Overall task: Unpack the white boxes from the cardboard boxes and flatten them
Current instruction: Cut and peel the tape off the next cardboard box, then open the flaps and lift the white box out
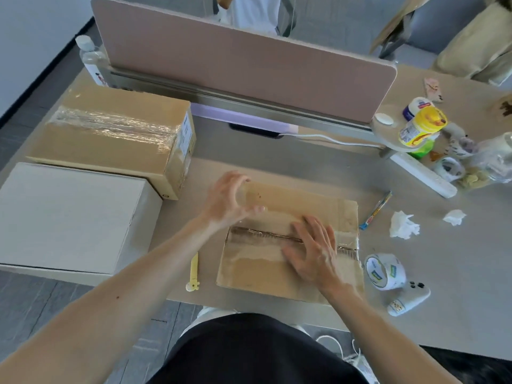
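Flattening step: right hand (313, 250), fingers spread, presses cardboard box (249, 270) flat; left hand (230, 200) fingers curl at its far corner, grip unclear. Next, prob: push down the flap under them.

wearer log | arms: left forearm (133, 275) and right forearm (357, 306) bare, sleeves out of view, running from left hand (230, 200) and right hand (313, 250) to the lower frame corners | mark: small dark spot (118, 297) on left forearm | clothing: black garment (255, 353) across lower centre | white edge (206, 311) at its upper left, kind unclear
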Motion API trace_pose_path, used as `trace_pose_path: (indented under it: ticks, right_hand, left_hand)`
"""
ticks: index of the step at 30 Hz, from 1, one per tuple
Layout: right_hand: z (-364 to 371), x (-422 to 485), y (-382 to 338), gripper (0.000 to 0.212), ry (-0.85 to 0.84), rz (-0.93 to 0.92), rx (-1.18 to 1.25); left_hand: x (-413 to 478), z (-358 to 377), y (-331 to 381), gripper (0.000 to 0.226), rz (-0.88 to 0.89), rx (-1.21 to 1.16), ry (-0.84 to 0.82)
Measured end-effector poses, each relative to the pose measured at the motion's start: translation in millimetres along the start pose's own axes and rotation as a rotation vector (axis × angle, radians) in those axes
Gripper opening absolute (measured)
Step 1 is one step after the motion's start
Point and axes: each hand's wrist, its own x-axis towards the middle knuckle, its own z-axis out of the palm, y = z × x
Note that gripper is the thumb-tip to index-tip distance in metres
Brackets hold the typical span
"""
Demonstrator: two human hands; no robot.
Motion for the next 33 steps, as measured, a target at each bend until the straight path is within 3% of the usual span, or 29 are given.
trace_pose_path:
  ticks: [4,7,13,20,25,33]
  right_hand:
    - [-7,-10,1,0.073,-0.125,0.125,-0.038]
    - [-8,-10,1,0.077,-0.161,0.14,-0.065]
    - [-10,4,8,0.073,-0.154,0.076,-0.12]
    - [-25,41,22,0.072,-0.169,0.111,-0.011]
    - [-20,41,17,0.046,-0.071,0.158,0.101]
    - [-31,43,4,0.043,-0.203,0.239,0.052]
  left_hand:
    - [23,16,28,0.097,0.146,0.345,-0.261]
    - [29,24,38,0.102,0.107,0.363,-0.373]
    - [38,28,38,0.104,0.089,0.347,-0.346]
    - [69,31,44,0.103,0.068,0.355,-0.31]
    - [82,30,46,0.103,0.066,0.401,-0.348]
    - [84,28,50,0.105,0.056,0.445,-0.386]
